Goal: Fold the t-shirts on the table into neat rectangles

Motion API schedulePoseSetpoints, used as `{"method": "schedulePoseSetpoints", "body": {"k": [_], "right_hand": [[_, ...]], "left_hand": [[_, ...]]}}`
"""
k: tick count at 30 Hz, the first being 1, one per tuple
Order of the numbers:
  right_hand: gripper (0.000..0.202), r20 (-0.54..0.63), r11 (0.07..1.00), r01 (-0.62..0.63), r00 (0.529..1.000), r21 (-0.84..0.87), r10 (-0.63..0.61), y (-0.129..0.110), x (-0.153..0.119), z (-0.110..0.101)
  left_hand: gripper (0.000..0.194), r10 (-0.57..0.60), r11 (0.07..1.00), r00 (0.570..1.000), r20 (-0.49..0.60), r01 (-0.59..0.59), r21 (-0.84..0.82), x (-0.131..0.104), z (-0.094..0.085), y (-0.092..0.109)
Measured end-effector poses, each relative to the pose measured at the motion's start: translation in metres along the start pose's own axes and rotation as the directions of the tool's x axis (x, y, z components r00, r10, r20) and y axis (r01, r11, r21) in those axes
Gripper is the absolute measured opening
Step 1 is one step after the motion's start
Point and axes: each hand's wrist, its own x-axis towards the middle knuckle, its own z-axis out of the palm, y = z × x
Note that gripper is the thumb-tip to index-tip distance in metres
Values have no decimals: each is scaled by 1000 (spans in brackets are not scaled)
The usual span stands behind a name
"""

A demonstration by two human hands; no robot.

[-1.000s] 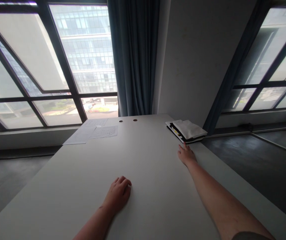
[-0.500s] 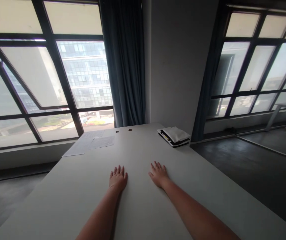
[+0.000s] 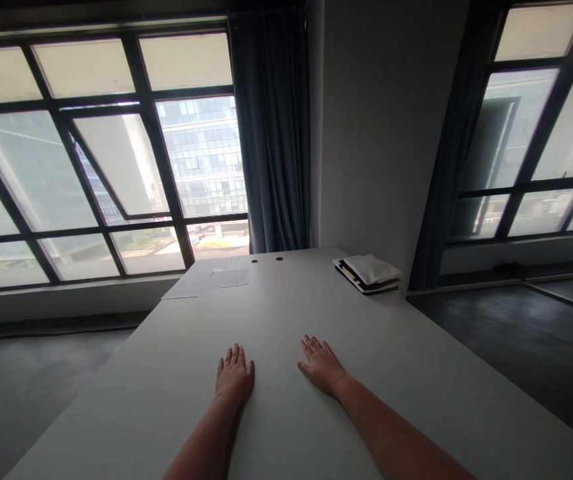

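My left hand [image 3: 235,375] lies palm down on the white table [image 3: 276,427], its fingers stretched forward and nothing in it. To its right, a short gap away, my right hand [image 3: 322,365] rests flat on the same tabletop, fingers extended and thumb toward the left hand. Beyond the right hand, near the table's far right edge, is a small stack [image 3: 369,273] of flat dark and white items with a white cloth or packet on top; its exact contents are hard to make out. Sheets of paper [image 3: 211,279] lie at the far left, beyond the left hand.
Two round dark holes [image 3: 279,259] sit near the table's far edge. Behind it stand a blue curtain [image 3: 279,147] and a grey pillar [image 3: 381,133]. Large windows [image 3: 201,153] line the wall, one pane tilted out. Dark floor [image 3: 471,333] shows on the right.
The view has turned left, so the windows, papers and stack appear further right. Both hands stay flat on the table; the right hand's fingers lie a little closer together.
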Motion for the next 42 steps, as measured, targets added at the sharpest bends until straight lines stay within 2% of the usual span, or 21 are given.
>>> {"method": "schedulePoseSetpoints", "body": {"k": [3, 7, 12, 33, 42], "right_hand": [[82, -3, 1000, -4, 1000, -9, 4, 0, -1, -1], [81, -9, 1000, -3, 1000, -18, 3, 0, -1, -2], [78, -20, 1000, 11, 1000, -9, -11, 2, 0, -1], [77, -33, 1000, 20, 999, 11, -19, 6, 2, 2], [76, -45, 1000, 16, 999, 15, -16, 6, 1, 3]], "left_hand": [[74, 14, 1000, 1000, 11, -14, 12, -15, -2, -5], [74, -6, 1000, 1000, -6, 6, -6, -22, -7, -3], [73, -34, 999, 999, -26, 33, -26, -21, -9, 0], [72, 5, 999, 1000, -18, -5, -34, -17, -3, -6], [71, 8, 999, 1000, -16, -9, -53, -22, -9, -4]]}}
